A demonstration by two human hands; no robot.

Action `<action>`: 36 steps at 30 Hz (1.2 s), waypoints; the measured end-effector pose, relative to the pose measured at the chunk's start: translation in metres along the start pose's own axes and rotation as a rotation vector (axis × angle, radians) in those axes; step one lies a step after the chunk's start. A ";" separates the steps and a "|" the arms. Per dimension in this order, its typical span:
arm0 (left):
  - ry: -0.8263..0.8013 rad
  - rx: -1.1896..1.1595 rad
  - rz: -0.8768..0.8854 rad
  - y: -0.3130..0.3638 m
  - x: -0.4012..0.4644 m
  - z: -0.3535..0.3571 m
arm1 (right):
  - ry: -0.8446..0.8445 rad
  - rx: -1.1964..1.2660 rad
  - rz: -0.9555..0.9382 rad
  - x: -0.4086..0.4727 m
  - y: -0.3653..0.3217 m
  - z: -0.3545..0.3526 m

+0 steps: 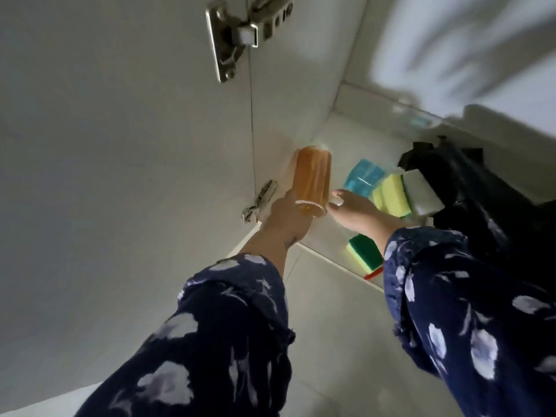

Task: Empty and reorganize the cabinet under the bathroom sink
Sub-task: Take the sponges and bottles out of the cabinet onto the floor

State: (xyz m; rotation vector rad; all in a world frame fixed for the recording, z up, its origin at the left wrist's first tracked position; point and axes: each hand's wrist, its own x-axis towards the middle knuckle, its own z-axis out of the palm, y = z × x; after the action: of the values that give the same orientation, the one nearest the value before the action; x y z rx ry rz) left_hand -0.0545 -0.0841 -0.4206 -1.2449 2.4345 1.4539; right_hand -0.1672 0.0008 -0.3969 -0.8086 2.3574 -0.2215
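Note:
A clear bottle of amber liquid stands in the left rear corner of the cabinet floor, close to the side wall. My left hand touches its near left side, fingers hidden behind the bottle. My right hand reaches in at its right, thumb out toward the bottle's base and fingers fairly straight. Both arms wear dark blue patterned sleeves. Whether either hand really grips the bottle is unclear because of blur.
The open cabinet door with two metal hinges fills the left. Inside lie a blue cloth pack, yellow sponges, a green-and-yellow sponge at the front edge, and a black bag on the right.

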 end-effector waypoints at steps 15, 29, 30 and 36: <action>0.109 -0.236 0.109 -0.037 0.120 0.051 | 0.105 0.743 0.008 0.157 0.005 0.022; 0.162 -0.339 0.178 -0.065 0.020 0.074 | 0.047 0.896 -0.344 0.036 0.014 0.044; 0.159 -0.335 0.170 -0.070 0.008 0.075 | 0.022 0.853 -0.348 0.027 0.015 0.051; 0.199 -0.272 0.124 -0.108 -0.060 0.087 | -0.009 0.782 -0.400 -0.026 0.015 0.104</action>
State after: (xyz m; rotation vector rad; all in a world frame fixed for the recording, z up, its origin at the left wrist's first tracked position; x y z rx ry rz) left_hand 0.0268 -0.0074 -0.5226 -1.3687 2.5449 1.8296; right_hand -0.0948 0.0330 -0.4704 -0.8453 1.8236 -1.2058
